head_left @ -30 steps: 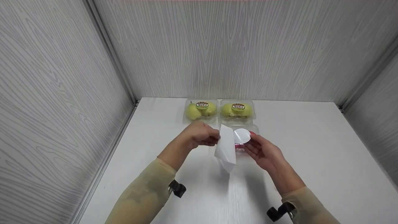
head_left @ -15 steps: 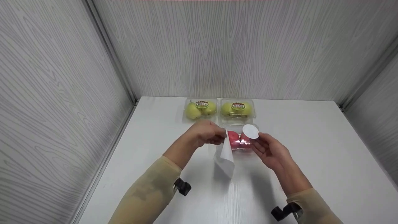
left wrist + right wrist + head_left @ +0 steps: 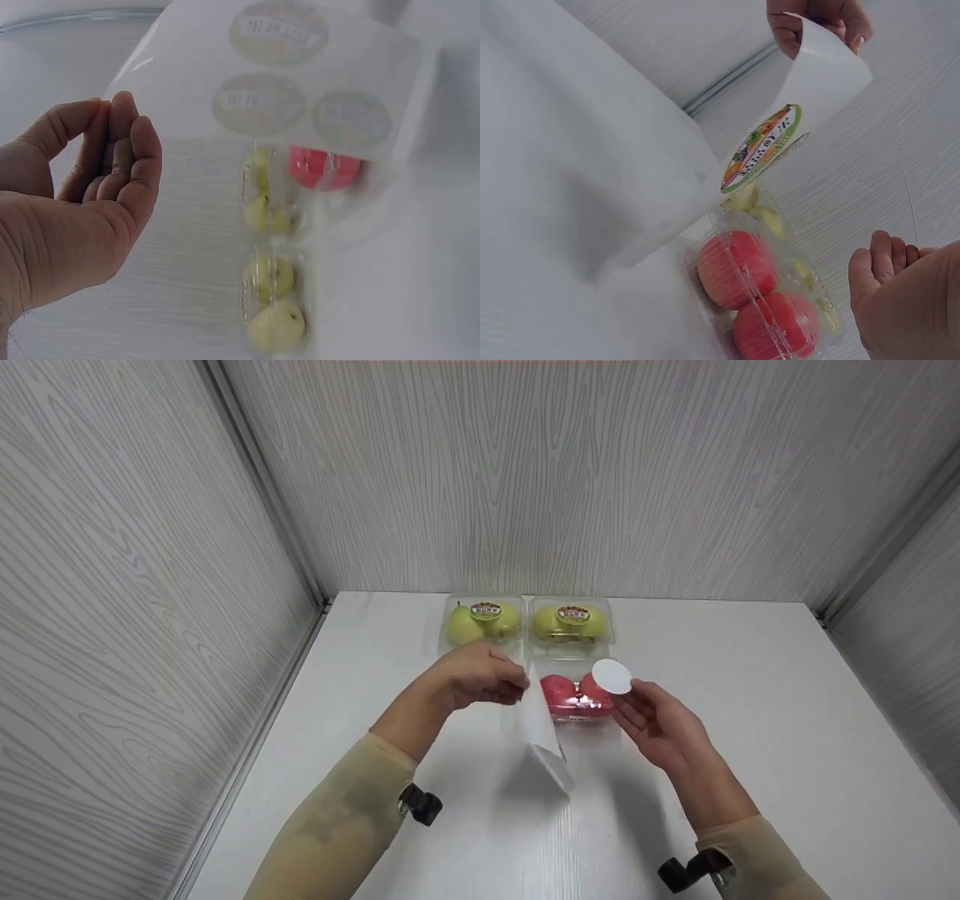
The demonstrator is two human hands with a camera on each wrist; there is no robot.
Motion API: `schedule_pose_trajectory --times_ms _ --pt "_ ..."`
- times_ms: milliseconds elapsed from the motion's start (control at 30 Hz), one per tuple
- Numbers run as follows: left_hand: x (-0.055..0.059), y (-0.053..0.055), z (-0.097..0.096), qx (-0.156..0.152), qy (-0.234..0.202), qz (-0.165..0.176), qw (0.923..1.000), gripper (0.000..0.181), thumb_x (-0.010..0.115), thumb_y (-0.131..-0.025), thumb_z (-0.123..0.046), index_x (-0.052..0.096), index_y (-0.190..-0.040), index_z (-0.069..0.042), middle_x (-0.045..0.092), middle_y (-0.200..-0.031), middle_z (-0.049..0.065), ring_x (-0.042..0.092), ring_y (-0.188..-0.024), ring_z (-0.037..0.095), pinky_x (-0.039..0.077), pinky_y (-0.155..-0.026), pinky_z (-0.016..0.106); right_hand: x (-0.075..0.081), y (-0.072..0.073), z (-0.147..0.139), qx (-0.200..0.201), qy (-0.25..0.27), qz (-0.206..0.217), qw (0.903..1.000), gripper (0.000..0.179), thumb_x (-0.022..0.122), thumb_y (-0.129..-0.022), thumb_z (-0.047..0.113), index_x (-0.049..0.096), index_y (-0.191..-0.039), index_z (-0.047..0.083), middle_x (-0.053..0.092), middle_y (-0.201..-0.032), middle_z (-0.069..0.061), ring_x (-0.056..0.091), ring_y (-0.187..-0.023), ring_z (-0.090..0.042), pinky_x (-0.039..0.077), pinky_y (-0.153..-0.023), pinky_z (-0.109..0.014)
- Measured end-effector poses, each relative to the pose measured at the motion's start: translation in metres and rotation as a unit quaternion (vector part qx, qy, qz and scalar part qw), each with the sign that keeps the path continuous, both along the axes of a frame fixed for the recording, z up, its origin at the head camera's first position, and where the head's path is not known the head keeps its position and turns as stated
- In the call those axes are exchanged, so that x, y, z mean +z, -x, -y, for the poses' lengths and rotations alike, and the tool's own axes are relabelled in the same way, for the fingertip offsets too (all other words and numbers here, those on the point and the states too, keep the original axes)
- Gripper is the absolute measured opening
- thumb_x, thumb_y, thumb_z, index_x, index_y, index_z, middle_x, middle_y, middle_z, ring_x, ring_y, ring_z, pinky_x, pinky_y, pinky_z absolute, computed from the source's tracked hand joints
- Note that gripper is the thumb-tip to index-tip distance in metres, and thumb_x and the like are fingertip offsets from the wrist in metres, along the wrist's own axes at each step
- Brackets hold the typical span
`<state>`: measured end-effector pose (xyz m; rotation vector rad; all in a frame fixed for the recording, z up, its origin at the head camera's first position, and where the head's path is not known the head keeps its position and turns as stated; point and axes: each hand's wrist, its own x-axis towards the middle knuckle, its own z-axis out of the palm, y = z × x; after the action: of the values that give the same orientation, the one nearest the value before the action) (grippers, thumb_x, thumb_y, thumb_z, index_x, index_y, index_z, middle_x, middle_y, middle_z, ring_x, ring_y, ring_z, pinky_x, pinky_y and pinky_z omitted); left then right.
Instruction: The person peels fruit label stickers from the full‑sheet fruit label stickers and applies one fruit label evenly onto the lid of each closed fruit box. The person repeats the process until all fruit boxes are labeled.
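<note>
My left hand (image 3: 480,675) pinches the edge of a white sticker sheet (image 3: 538,720), which hangs curled down. Oval printed labels (image 3: 259,103) show faintly through the sheet in the left wrist view; one colourful fruit label (image 3: 761,148) faces the right wrist camera. Between thumb and fingers my right hand (image 3: 664,724) holds a round sticker (image 3: 612,676) by its edge, white side toward the head camera. The sticker is above the right side of a clear plastic box (image 3: 724,217) with red apples (image 3: 737,270) inside. Both hands are above the table.
Behind the apples stand two clear boxes of yellow-green pears, the left box (image 3: 450,641) and the right box (image 3: 607,641), each bearing an oval label. A white table (image 3: 750,735) carries everything. Wood-grain panels (image 3: 480,472) enclose it at the back and sides.
The round sticker has come away from beside the sheet and moved right with my right hand. My left hand moved right, then back left with the sheet. More of the apples shows now.
</note>
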<state>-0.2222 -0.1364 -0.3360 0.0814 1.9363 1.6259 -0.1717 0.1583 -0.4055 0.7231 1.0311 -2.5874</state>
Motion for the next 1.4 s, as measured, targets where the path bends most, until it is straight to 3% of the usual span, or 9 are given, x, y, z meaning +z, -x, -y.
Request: schedule_pose_trajectory --times_ms 100,333,500,900,1167,1400 --pt "-0.010 0.001 0.023 0.009 0.027 0.023 0.9993 0.012 0.071 -0.090 -0.002 0.076 -0.079 -0.004 0.073 -0.077 0.006 0.069 -0.074 0.016 0.061 -0.081 0.033 -0.001 0.000 0.002 0.001 -0.007 0.002 1.0000 0.013 0.065 -0.107 0.016 0.074 -0.106 0.006 0.078 -0.104 -0.010 0.075 -0.110 -0.022 0.053 -0.105 -0.038" --pt "-0.030 0.009 0.075 0.064 0.085 0.064 0.9923 0.006 0.073 -0.088 -0.004 0.077 -0.086 0.000 0.075 -0.084 0.009 0.072 -0.077 0.018 0.062 -0.082 0.034 -0.001 0.001 0.005 0.004 -0.012 0.007 0.9999 0.013 0.067 -0.106 0.017 0.073 -0.110 0.007 0.078 -0.106 -0.009 0.075 -0.112 -0.021 0.052 -0.106 -0.037" --pt "-0.044 0.015 0.099 0.085 0.104 0.095 0.9864 0.006 0.072 -0.089 -0.004 0.075 -0.091 0.001 0.074 -0.086 0.009 0.072 -0.078 0.018 0.061 -0.080 0.032 -0.002 0.001 0.007 0.006 -0.007 0.008 0.9999 0.013 0.066 -0.106 0.016 0.074 -0.105 0.006 0.078 -0.103 -0.010 0.076 -0.106 -0.021 0.047 -0.111 -0.038" --pt "-0.072 0.023 0.134 0.133 0.152 0.099 0.9745 0.010 0.073 -0.087 -0.004 0.076 -0.095 0.003 0.076 -0.085 0.010 0.073 -0.074 0.017 0.062 -0.078 0.031 -0.002 -0.001 0.005 0.007 -0.016 0.005 0.9998 0.012 0.065 -0.107 0.015 0.073 -0.107 0.006 0.077 -0.104 -0.009 0.076 -0.106 -0.020 0.047 -0.112 -0.037" --pt "-0.088 0.023 0.151 0.160 0.175 0.091 0.9672 0.009 0.074 -0.088 -0.004 0.075 -0.095 0.002 0.075 -0.083 0.009 0.073 -0.076 0.018 0.062 -0.079 0.032 -0.002 -0.001 0.004 0.004 -0.022 0.007 0.9997 0.012 0.066 -0.107 0.016 0.072 -0.108 0.006 0.077 -0.104 -0.009 0.076 -0.106 -0.020 0.048 -0.110 -0.037" --pt "-0.091 0.024 0.159 0.173 0.178 0.091 0.9643 0.008 0.073 -0.087 -0.002 0.075 -0.093 0.002 0.074 -0.078 0.007 0.073 -0.073 0.016 0.062 -0.078 0.030 -0.001 -0.002 0.002 0.000 -0.028 0.012 0.9995 0.012 0.068 -0.106 0.017 0.073 -0.109 0.007 0.078 -0.104 -0.009 0.076 -0.106 -0.021 0.048 -0.110 -0.038"
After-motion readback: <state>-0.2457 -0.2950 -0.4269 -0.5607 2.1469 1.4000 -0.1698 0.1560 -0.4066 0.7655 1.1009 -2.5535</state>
